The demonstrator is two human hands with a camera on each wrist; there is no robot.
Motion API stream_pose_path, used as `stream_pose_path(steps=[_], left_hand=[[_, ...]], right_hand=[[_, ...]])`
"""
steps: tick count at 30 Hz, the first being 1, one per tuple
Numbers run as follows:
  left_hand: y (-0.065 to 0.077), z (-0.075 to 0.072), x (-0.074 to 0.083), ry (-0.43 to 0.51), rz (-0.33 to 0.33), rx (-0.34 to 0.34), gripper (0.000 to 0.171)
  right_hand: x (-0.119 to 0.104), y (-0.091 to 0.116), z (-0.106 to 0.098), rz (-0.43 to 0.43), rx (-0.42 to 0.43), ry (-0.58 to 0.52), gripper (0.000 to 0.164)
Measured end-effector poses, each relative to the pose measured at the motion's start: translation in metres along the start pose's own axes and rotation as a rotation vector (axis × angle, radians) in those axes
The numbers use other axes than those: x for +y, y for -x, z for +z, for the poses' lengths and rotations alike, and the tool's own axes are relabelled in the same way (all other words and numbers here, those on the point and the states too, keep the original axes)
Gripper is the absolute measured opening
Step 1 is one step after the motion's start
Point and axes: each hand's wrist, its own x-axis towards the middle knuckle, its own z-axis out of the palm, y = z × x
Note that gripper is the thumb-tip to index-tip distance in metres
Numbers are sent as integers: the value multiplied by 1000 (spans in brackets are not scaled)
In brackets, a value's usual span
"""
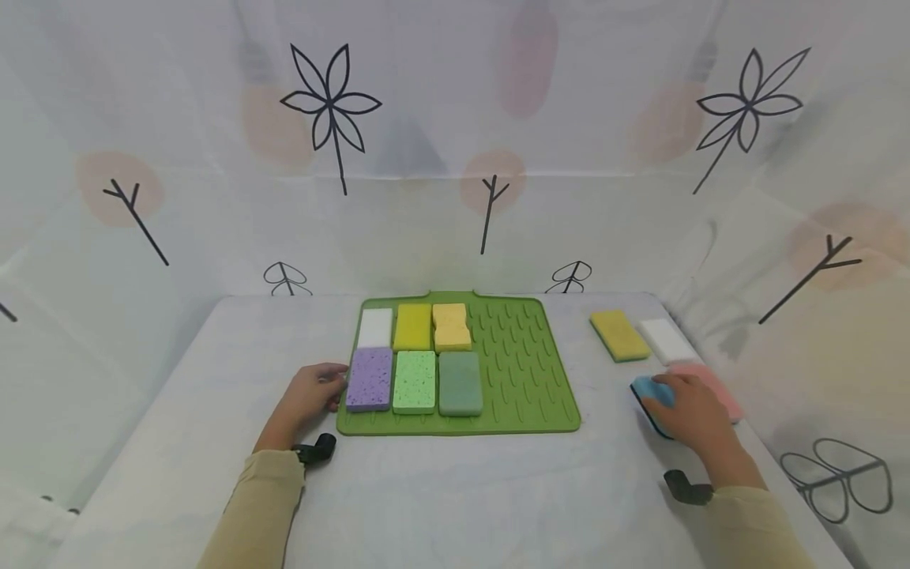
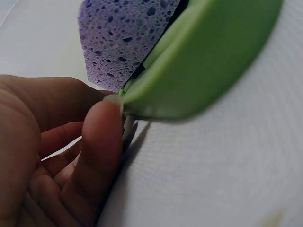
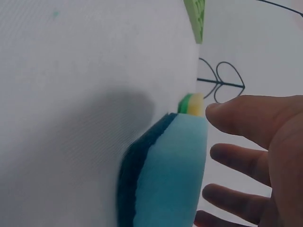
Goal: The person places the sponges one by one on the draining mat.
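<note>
On the green ridged mat (image 1: pixel 526 371) lie a white sponge (image 1: pixel 375 327), yellow sponge (image 1: pixel 414 326), notched pale-orange sponge (image 1: pixel 452 326), purple sponge (image 1: pixel 370 379), light-green sponge (image 1: pixel 415 382) and grey-green sponge (image 1: pixel 460 384). My left hand (image 1: pixel 310 397) pinches the mat's left edge beside the purple sponge, between thumb (image 2: pixel 102 142) and forefinger. At the right, my right hand (image 1: pixel 695 411) is over a blue sponge (image 3: pixel 173 175) with a dark scouring layer underneath. Its fingers (image 3: pixel 236 161) look spread and fairly straight along the sponge's top; contact is unclear.
Right of the mat lie a yellow sponge with a green underside (image 1: pixel 620 335), a white block (image 1: pixel 667 341) and a pink sponge (image 1: pixel 711 389), partly hidden by my right hand. A white cloth (image 1: pixel 483 498) covers the table; patterned curtains (image 1: pixel 426 221) stand behind and beside it.
</note>
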Motion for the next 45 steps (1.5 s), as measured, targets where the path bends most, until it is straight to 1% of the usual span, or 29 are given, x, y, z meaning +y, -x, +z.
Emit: stream_pose_path(steps=[10, 18, 25, 29, 34, 39, 41, 45], left_hand=[[-1, -1, 0, 3, 3, -1, 47], [-2, 0, 0, -8, -3, 6, 47], [-2, 0, 0, -5, -12, 3, 47], [-2, -1, 0, -4, -17, -1, 47], [-2, -1, 0, -7, -15, -2, 48], [-2, 0, -1, -2, -11, 0, 48], [-2, -1, -1, 6, -6, -1, 48], [-1, -1, 0, 24, 5, -2, 47]], right_hand=[[15, 3, 1, -34, 25, 20, 63], [14, 4, -3, 21, -11, 22, 71], [16, 5, 1, 25, -2, 31, 73], [14, 7, 3, 14, 9, 49, 70], [9, 10, 3, 30, 7, 80, 67], [-3, 13, 1, 15, 14, 63, 64], [-6, 14, 1, 11, 8, 46, 63], [-4, 12, 0, 25, -42, 23, 65]])
